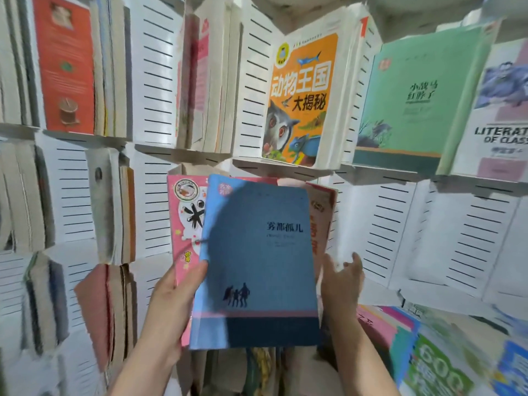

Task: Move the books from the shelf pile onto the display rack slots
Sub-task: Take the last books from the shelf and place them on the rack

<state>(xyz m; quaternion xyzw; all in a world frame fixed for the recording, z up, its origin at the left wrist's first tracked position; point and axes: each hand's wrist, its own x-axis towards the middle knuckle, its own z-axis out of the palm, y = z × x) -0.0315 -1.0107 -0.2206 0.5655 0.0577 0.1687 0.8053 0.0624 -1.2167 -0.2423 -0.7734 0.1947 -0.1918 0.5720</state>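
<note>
Behind the blue book (257, 261), pink book (185, 221) and red book (321, 218)

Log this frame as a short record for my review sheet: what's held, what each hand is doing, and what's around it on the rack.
held item: blue book, cover facing the camera
left hand: left hand grips the blue book's left edge, thumb on the cover
right hand: right hand at the book's right edge, fingers extended; contact unclear
behind it: pink book, red-lettered book
rack: white slotted rack
row above: orange animal book, green book, covers out
lower right: pile of books
</note>
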